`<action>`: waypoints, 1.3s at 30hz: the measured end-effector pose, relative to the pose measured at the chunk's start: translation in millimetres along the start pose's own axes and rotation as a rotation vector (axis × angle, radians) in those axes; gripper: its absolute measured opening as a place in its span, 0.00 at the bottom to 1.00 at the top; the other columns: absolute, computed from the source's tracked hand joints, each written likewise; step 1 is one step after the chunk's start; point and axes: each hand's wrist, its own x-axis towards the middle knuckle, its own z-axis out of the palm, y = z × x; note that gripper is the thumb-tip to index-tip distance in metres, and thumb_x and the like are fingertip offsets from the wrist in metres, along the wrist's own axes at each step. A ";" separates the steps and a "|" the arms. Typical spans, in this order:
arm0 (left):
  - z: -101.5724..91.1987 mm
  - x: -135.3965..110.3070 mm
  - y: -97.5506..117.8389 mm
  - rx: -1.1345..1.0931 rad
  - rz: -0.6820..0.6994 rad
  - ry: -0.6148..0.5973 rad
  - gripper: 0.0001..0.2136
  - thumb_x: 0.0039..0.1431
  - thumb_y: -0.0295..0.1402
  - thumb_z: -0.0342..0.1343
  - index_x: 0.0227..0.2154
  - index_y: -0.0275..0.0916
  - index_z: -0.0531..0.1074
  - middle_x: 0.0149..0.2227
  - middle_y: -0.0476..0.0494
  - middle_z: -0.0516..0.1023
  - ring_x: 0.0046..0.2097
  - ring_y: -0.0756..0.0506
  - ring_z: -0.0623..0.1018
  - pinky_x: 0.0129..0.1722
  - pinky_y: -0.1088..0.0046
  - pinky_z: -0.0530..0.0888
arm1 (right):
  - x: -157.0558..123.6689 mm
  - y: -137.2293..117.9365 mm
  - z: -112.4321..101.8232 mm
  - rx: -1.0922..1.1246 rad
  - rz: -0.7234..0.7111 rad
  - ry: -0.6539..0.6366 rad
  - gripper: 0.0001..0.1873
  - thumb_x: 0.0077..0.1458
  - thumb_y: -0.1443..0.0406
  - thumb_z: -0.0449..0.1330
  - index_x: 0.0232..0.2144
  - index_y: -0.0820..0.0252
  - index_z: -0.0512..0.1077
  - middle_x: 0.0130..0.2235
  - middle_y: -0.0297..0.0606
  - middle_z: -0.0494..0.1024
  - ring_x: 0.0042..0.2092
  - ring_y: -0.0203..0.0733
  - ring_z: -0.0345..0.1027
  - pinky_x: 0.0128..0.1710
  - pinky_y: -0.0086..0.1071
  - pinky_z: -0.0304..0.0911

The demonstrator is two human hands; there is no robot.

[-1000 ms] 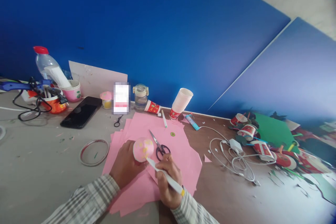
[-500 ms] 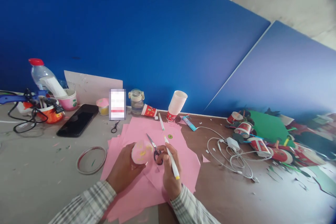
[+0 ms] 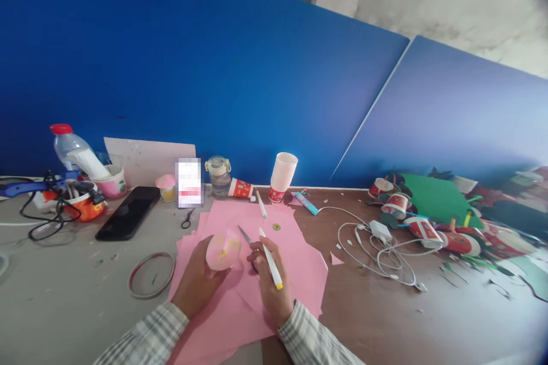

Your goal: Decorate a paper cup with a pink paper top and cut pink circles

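Observation:
My left hand is closed around a round pink paper piece with yellow marks, tilted so its face shows; what lies under it is hidden. My right hand grips a white marker with a yellow end, its other end pointing up and away from me. Just beside the right fingers are scissors, their handles partly covered by that hand; I cannot tell whether the fingers touch them. Both hands are over a stack of pink paper sheets. Another white marker lies on the far edge of the sheets.
Behind the sheets stand a stack of paper cups, a tipped red cup and a lidded jar. A black phone and tape ring lie left. White cables and decorated cups lie right.
The view has tilted up, bringing a yellow comb into sight at the top. The right hand with the marker has shifted slightly left. Both holds are the same.

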 end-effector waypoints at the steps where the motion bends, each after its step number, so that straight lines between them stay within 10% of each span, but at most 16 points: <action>1: -0.1 -0.1 -1.2 0.006 0.003 0.011 0.29 0.35 0.39 0.62 0.45 0.48 0.62 0.44 0.43 0.72 0.46 0.36 0.71 0.45 0.52 0.71 | -0.1 0.2 0.2 -0.016 -0.005 -0.007 0.16 0.52 0.68 0.52 0.45 0.52 0.64 0.38 0.39 0.75 0.32 0.43 0.72 0.27 0.34 0.70; 28: -11.4 10.6 -3.1 0.131 -0.014 0.375 0.14 0.33 0.42 0.58 0.28 0.48 0.68 0.26 0.52 0.67 0.31 0.36 0.73 0.30 0.49 0.75 | 17.2 -21.6 -9.8 -0.178 -0.112 -0.175 0.29 0.47 0.70 0.58 0.50 0.44 0.59 0.41 0.41 0.75 0.32 0.47 0.73 0.30 0.40 0.73; 39: -11.5 8.6 -10.4 0.122 0.010 0.373 0.10 0.35 0.40 0.59 0.26 0.50 0.69 0.26 0.49 0.69 0.30 0.35 0.73 0.28 0.49 0.75 | 59.7 -5.3 51.8 -0.253 0.012 -0.432 0.43 0.30 0.71 0.68 0.51 0.51 0.60 0.48 0.42 0.71 0.50 0.56 0.65 0.51 0.48 0.61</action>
